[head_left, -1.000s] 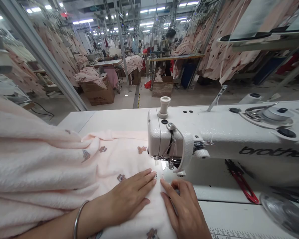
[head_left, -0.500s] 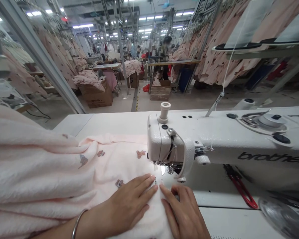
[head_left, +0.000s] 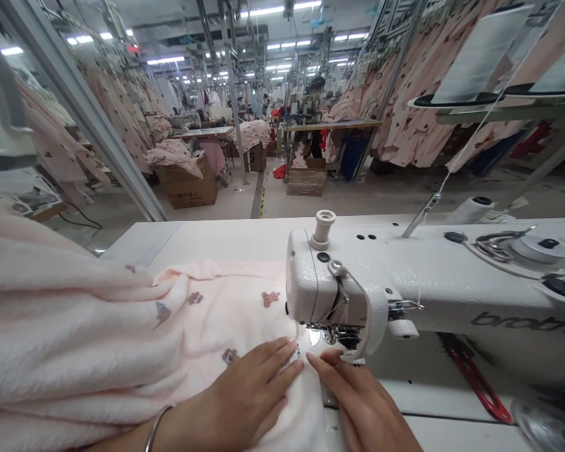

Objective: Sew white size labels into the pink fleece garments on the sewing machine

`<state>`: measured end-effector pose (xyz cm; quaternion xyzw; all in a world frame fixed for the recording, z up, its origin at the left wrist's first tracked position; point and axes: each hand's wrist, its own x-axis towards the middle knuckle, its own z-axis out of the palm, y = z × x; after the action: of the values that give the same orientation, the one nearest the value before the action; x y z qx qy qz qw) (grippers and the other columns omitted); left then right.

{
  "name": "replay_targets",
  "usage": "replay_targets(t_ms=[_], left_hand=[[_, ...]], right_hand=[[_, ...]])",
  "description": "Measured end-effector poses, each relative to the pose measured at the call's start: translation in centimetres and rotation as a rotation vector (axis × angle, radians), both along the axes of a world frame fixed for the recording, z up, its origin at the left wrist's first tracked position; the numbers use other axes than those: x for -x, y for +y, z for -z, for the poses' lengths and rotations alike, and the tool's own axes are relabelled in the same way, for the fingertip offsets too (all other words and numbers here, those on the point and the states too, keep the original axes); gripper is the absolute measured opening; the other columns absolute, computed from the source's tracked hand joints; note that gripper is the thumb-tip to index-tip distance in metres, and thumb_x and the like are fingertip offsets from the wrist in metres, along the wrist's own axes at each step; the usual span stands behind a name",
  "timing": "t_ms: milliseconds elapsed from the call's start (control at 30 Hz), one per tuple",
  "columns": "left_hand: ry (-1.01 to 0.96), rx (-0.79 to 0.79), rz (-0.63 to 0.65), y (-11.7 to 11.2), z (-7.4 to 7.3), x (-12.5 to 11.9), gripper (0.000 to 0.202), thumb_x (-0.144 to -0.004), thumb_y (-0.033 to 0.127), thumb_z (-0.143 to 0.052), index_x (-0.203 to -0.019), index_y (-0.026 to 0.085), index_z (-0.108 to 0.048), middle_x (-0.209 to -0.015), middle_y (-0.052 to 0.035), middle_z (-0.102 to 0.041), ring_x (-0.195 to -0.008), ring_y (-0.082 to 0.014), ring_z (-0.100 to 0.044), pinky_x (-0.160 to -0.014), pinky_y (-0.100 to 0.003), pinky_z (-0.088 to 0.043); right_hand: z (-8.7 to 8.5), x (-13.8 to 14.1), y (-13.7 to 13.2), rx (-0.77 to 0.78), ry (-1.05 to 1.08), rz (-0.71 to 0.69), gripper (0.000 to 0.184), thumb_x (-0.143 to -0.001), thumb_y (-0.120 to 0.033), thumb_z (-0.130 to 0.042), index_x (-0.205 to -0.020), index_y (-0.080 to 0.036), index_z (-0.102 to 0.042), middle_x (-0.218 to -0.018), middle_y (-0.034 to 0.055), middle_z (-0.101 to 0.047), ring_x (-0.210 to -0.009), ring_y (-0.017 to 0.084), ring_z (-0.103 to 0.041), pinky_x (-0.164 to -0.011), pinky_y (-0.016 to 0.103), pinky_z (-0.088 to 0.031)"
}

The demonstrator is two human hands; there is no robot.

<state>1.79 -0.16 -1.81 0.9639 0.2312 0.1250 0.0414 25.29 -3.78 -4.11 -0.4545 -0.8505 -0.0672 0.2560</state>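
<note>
Nr sewing mach. (head_left: 414,270), L hand (head_left: 252,392) flat on pink fabric (head_left: 221,317), fingers bit apart; R hand (head_left: 365,398) at edge, can't tell grip

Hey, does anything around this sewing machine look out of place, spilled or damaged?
Nothing stands out: no spill or damage shows. The pink bear-print fabric bunches into folds on the left but lies flatter under the left hand; the red tool lies on the sewing machine's bed.

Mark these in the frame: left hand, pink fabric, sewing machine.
Left hand (head_left: 239,390), head view: back of the hand.
Pink fabric (head_left: 98,339), head view: bunched folds.
Sewing machine (head_left: 426,270), head view: white arm.
</note>
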Motion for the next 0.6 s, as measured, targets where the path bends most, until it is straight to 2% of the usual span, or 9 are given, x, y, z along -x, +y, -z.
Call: replay_targets(t_ms=[133, 367, 600], left_hand=[[-0.003, 0.034, -0.002, 0.10, 0.15, 0.13, 0.051, -0.091, 0.019, -0.045, -0.139, 0.009, -0.034, -0.141, -0.0174, -0.040, -0.136, -0.0256, -0.031, -0.110, -0.040, -0.038], [0.004, -0.006, 0.003, -0.15, 0.11, 0.04, 0.048, -0.090, 0.018, -0.047, -0.136, 0.008, -0.039, -0.139, -0.0174, -0.043, -0.135, -0.0263, -0.032, -0.109, -0.041, -0.039], [0.023, -0.064, 0.001, -0.13, -0.39, -0.13, 0.044, -0.090, 0.018, -0.047, -0.132, 0.007, -0.042, -0.136, -0.0178, -0.046, -0.130, -0.0273, -0.040, -0.104, -0.041, -0.044]], right_hand=[[1.22, 0.45, -0.81, -0.019, 0.032, 0.040, 0.053, -0.078, 0.001, -0.030, -0.123, -0.015, -0.055, -0.109, 0.0101, -0.058, -0.101, 0.021, -0.056, -0.081, 0.031, -0.053], [0.38, 0.73, -0.50, -0.090, 0.114, 0.022, 0.048, -0.078, 0.002, -0.029, -0.110, -0.012, -0.062, -0.102, 0.0110, -0.057, -0.099, 0.021, -0.053, -0.081, 0.031, -0.050], [0.76, 0.86, -0.56, -0.074, 0.144, 0.030, 0.048, -0.079, 0.003, -0.028, -0.109, -0.012, -0.062, -0.101, 0.0108, -0.056, -0.099, 0.020, -0.051, -0.081, 0.031, -0.048]])
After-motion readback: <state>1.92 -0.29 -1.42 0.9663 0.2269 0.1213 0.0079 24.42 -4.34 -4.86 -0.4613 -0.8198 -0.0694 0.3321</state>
